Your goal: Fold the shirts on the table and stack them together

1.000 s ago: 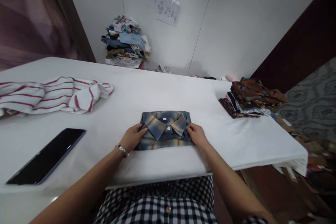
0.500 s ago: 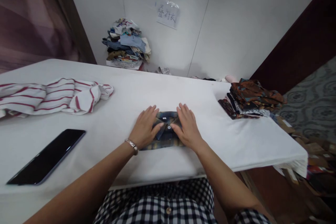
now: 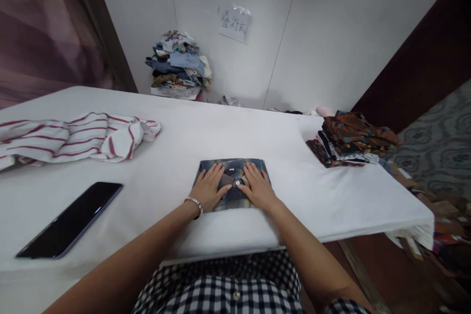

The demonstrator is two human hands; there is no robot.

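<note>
A folded dark plaid shirt (image 3: 235, 201) lies on the white-covered table in front of me, its collar and a white button facing up. My left hand (image 3: 209, 188) rests flat on the left part of the shirt, fingers spread and pointing away from me. On the right part, my right hand (image 3: 258, 188) lies the same way, palm down. Both thumbs point inward toward the button at the collar. The hands cover parts of the shirt's left and right sides.
A crumpled white shirt with red stripes (image 3: 84, 137) lies at the left, with a black phone (image 3: 71, 221) nearer me. Folded dark and brown clothes (image 3: 353, 135) are stacked at the table's right end. Beyond the far edge stands a tall clothes pile (image 3: 178, 66); a paper sign (image 3: 235, 23) hangs on the wall.
Both hands have drawn slightly inward and toward me from the shirt's outer and far edges. More of the shirt's far corners now shows.
</note>
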